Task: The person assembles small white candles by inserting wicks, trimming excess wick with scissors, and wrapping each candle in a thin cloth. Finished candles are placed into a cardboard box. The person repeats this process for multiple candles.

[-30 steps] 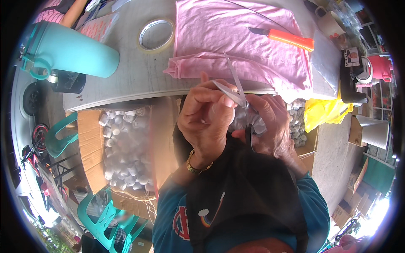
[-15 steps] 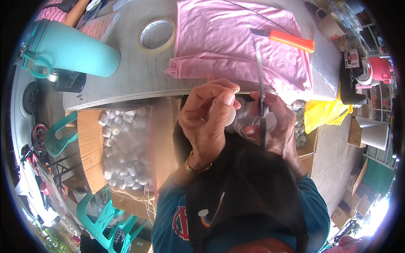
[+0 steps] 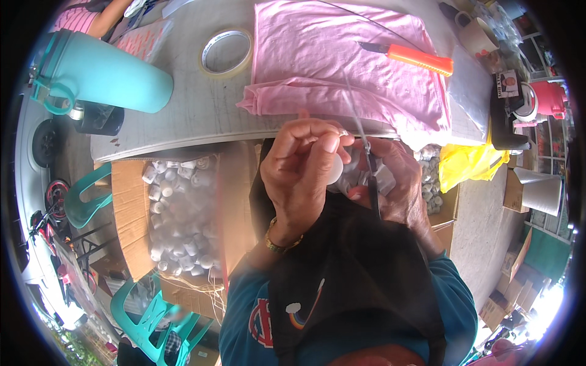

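My left hand [image 3: 299, 168] is closed in a pinch above my lap, with a small white rounded plastic piece [image 3: 334, 171] held against its fingers. Something tiny shows at the thumb and fingertip, too small to name. Close by on the right, my right hand [image 3: 395, 177] curls around a slim metal tool with a dark handle [image 3: 373, 195]. The tool's thin shaft points up and away over the table edge, near the left fingertips. It is blurred, so its exact kind is unclear. Whitish pieces lie partly hidden behind the hands.
A cardboard box [image 3: 131, 213] of small white plastic pieces [image 3: 180, 238] stands at left; another box with similar pieces is at right, beside a yellow bag [image 3: 470, 168]. On the table [image 3: 183, 116] lie pink cloth [image 3: 336, 55], an orange cutter [image 3: 421, 59], tape [image 3: 207, 67] and a teal tumbler [image 3: 116, 73].
The tool in my right hand has tilted, its far end swinging left and its shaft coming closer to my left fingertips. My left hand stays nearly in place, still pinching.
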`<state>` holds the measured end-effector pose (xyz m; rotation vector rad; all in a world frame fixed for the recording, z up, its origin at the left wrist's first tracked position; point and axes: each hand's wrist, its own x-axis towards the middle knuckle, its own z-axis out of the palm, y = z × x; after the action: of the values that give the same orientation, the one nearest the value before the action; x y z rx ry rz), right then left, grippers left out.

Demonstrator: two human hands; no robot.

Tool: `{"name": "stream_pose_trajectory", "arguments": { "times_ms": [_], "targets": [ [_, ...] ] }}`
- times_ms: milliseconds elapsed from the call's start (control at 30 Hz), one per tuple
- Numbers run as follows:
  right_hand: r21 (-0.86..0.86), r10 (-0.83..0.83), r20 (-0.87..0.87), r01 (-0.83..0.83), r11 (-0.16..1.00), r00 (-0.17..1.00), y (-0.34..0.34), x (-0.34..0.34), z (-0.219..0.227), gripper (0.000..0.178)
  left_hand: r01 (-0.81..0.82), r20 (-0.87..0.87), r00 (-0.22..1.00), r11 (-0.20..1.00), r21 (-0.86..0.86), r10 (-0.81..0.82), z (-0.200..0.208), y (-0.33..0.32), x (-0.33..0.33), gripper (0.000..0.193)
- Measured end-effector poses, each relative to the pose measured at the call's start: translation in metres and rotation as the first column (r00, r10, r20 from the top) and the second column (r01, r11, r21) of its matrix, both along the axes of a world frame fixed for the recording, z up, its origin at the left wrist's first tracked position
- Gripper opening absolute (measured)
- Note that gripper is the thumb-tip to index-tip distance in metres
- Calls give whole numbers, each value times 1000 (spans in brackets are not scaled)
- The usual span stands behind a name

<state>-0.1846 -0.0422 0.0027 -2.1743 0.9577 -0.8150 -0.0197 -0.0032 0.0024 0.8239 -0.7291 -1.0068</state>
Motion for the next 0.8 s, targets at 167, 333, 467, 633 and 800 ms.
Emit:
{"name": "stream_pose_trajectory", "arguments": {
  "times_ms": [167, 333, 467, 633, 800],
  "targets": [
    [-41, 66, -64, -69, 997, 996, -3, -2, 2, 72, 164, -181, 973, 982, 95, -145, -3, -1, 5, 19],
    [-224, 19, -161, -56, 973, 987, -7, -4, 4, 70, 298, -312, 908, 955, 16, -278, -10, -7, 9, 19],
    [-302, 29, -211, -94, 949, 977, -10, -9, 8, 71, 231, -312, 932, 965, 125, -183, -12, -6, 6, 17],
    [-290, 63, -211, -124, 949, 975, -12, -9, 13, 71, 247, -332, 924, 960, 133, -191, -11, -6, 7, 17],
    [-307, 63, -354, -179, 935, 933, -20, -18, 26, 66, 347, -252, 922, 916, 202, -293, -14, -8, 21, 19]
  ]
}}
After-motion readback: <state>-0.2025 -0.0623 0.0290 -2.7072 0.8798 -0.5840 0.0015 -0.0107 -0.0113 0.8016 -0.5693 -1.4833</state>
